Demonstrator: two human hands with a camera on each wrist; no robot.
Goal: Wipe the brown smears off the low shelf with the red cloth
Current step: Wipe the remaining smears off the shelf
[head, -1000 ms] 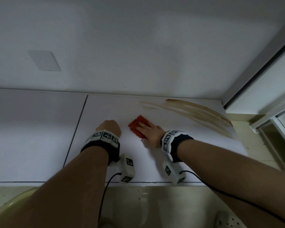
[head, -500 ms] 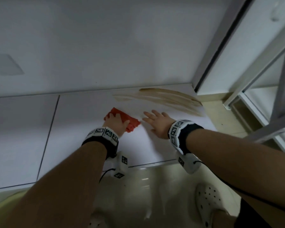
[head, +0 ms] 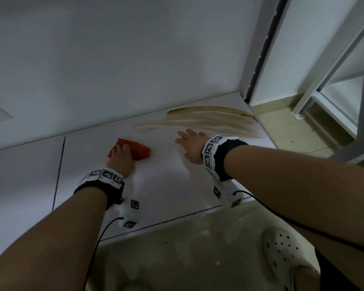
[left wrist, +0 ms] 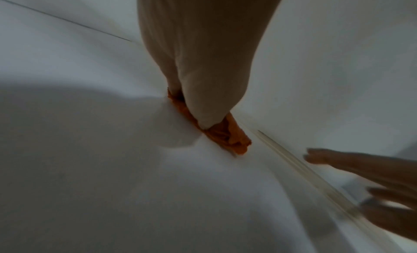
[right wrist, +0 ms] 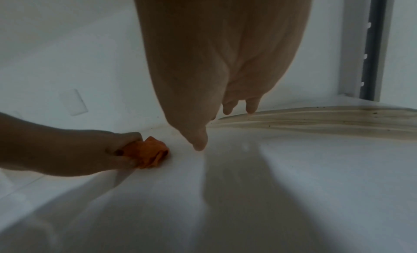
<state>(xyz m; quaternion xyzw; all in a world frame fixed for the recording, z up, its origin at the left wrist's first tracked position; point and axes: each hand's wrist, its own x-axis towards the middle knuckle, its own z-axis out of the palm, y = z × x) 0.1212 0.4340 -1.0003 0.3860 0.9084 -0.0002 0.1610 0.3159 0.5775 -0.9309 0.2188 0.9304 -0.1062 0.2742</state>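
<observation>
The red cloth (head: 140, 151) lies bunched on the white low shelf (head: 166, 185), left of the brown smears (head: 208, 120). My left hand (head: 122, 153) grips it, fingers and thumb curled round its near end (right wrist: 149, 152). My right hand (head: 189, 141) rests flat on the shelf to the right of the cloth, fingers straight and spread, just short of the smears (right wrist: 315, 121). The smears run as long streaks along the back right corner of the shelf. In the left wrist view the cloth (left wrist: 228, 135) sticks out past my fingers, with the right hand's fingertips (left wrist: 320, 157) off to its right.
A white back wall rises behind the shelf. A grey slotted upright (head: 259, 49) stands at the shelf's right end, with a metal rack frame (head: 328, 66) beyond it. A seam (head: 59, 171) crosses the shelf on the left. Below are floor tiles and a white clog (head: 282, 255).
The cloth passed from my right hand to my left. The right hand slid off to the right and lies flat near the smears. The view has swung to the right.
</observation>
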